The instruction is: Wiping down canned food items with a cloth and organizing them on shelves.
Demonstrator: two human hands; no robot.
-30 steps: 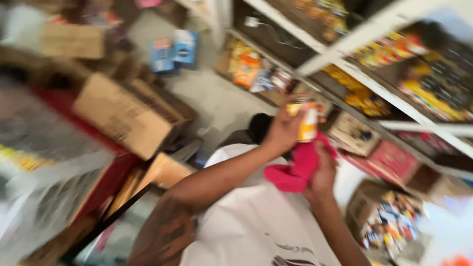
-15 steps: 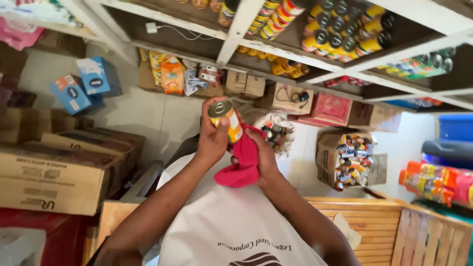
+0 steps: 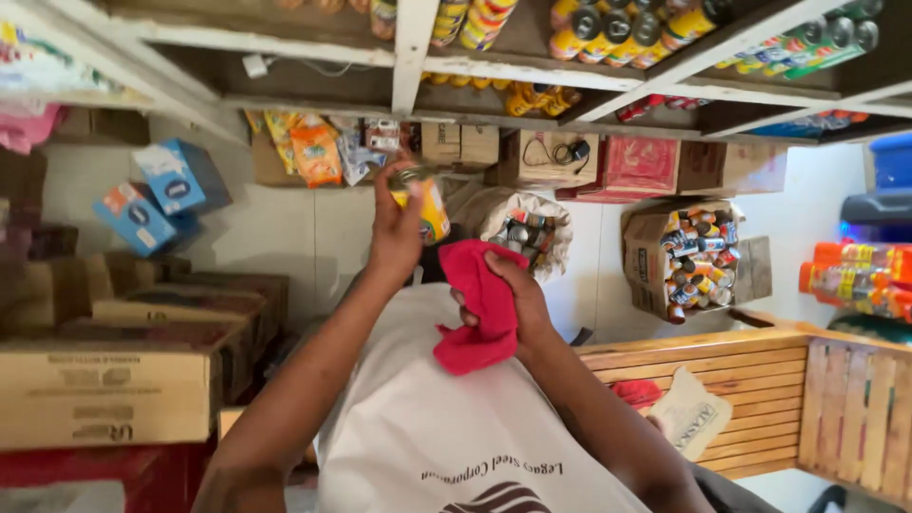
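Yellow can point(image 3: 429, 204): lower side hidden behind the left hand point(image 3: 397, 233); label too small to tell. Red cloth point(image 3: 480, 309): covers the right hand point(image 3: 518, 304) palm and fingers. Shelf bottles point(image 3: 617, 24): tops cut off by the upper edge. Blue bin point(image 3: 893, 161): cut by the right edge. Cardboard boxes point(image 3: 104, 380): cut at the left edge. Carton of cans point(image 3: 693, 256): individual labels unreadable.
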